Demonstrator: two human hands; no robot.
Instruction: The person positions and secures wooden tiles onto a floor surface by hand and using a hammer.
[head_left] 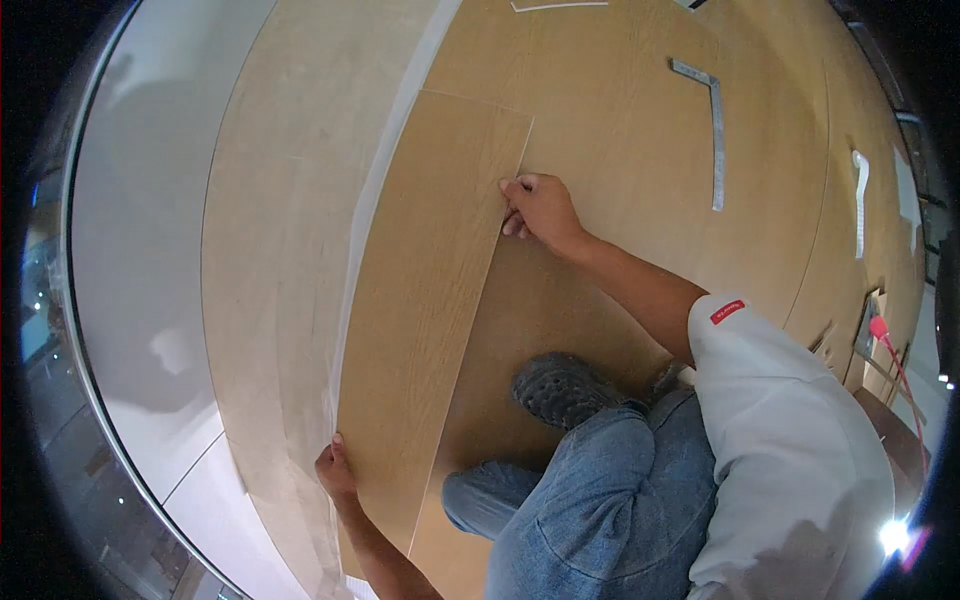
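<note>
A long wood-grain board (430, 260) lies in front of me, beside a strip of pale tape or film (370, 200). My right hand (540, 212) is closed on the board's right edge near its far end, thumb on top and fingers curled at the side. On the opposite edge, nearer to me, my left hand (337, 468) grips with its thumb over the top. The fingertips of the left hand are partly hidden. A metal carpenter's square (716, 140) rests on the wood surface beyond my right hand.
Pale boarding (280, 220) and a white surface (150, 270) run along the left. My shoe (565, 390) and bent knees are close to the board's right edge. Far right are a white strip (861, 205) and a red plug (879, 328) with its cord.
</note>
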